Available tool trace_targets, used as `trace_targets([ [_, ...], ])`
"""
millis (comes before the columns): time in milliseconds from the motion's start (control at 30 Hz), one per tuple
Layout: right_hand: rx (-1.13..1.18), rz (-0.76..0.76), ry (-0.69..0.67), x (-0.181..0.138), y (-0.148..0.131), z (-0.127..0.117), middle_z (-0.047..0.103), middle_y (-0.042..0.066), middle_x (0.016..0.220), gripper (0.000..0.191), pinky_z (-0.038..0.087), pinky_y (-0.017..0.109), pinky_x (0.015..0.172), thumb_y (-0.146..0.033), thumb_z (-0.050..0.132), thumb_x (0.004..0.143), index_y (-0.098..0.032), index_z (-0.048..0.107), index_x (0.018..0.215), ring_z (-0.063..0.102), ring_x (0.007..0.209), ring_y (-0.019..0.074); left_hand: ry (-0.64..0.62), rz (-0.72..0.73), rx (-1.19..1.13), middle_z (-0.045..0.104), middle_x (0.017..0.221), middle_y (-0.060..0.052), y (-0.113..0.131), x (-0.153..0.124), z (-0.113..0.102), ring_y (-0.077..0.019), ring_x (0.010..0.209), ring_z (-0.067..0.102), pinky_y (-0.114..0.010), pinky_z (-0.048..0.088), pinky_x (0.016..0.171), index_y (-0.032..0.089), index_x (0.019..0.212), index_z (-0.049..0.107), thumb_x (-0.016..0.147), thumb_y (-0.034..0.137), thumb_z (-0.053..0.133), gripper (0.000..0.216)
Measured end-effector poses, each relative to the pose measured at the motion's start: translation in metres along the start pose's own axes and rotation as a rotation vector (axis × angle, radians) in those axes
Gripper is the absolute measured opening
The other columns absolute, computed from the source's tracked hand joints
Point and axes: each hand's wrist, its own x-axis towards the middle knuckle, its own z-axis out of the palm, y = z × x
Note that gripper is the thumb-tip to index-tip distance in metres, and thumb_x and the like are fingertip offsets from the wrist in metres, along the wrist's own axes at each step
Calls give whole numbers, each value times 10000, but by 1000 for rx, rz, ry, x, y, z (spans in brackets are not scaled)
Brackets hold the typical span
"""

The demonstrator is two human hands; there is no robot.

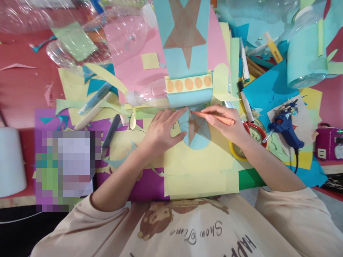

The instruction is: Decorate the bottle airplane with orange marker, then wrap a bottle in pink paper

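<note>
My right hand grips an orange marker, its tip on a light blue paper piece with rounded end. A brown-orange star is partly coloured on that piece. My left hand lies on the paper's left edge, fingers spread, index finger reaching toward the marker tip. Just beyond the hands a plastic bottle lies on its side, wrapped in blue paper with a yellow strip of orange dots. A larger blue sheet with a finished-looking brown star extends behind it. Pale yellow paper lies underneath.
Red-and-yellow-handled scissors lie by my right wrist. A blue glue gun rests farther right, near a blue-wrapped bottle. Clear bottles stand at back left. Markers and paper scraps surround the work; a white roll is far left.
</note>
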Motion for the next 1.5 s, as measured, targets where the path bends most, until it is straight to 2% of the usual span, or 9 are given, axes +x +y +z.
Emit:
trace_targets([
  [267, -6, -1, -20, 0, -1, -1, 746, 19, 941, 206, 548, 263, 779, -368, 607, 901, -213, 712, 985, 680, 844, 144, -5, -7, 1, 531, 858, -33, 1, 1, 0, -199, 799, 496, -354, 458, 829, 210, 1392, 466, 832, 337, 581, 585],
  [500, -44, -37, -88, 1, 0, -2, 746, 20, 878, 241, 499, 235, 664, -397, 604, 897, -196, 732, 928, 660, 759, 132, -31, -9, -7, 524, 867, -36, 1, 0, -2, -200, 808, 493, -355, 458, 830, 204, 1401, 460, 841, 346, 583, 591],
  [833, -30, -40, -98, 1, 3, -1, 740, 19, 852, 256, 496, 237, 661, -418, 616, 887, -191, 734, 906, 654, 749, 131, -16, -1, 0, 527, 865, -31, 0, 0, -1, -197, 803, 497, -353, 458, 829, 206, 1394, 463, 830, 341, 601, 597],
  [1000, -41, -2, -35, 0, -2, -1, 742, 23, 901, 222, 536, 249, 744, -399, 617, 890, -207, 723, 927, 677, 824, 144, -16, -8, -4, 527, 870, -35, 1, 0, -1, -200, 807, 499, -352, 459, 823, 204, 1398, 460, 834, 344, 592, 596],
  [1267, 26, 2, -17, -1, 1, 0, 740, 23, 935, 217, 555, 281, 807, -399, 606, 898, -213, 698, 963, 686, 868, 154, -14, -16, 6, 524, 865, -31, 0, 0, 0, -193, 799, 491, -364, 462, 835, 221, 1397, 456, 831, 349, 589, 596],
  [1500, -20, -3, -57, 0, 1, -2, 741, 19, 864, 228, 506, 242, 675, -400, 623, 883, -195, 720, 910, 661, 770, 135, -26, -7, -2, 528, 866, -38, 1, 0, -1, -200, 803, 492, -363, 461, 828, 195, 1397, 463, 836, 348, 585, 595],
])
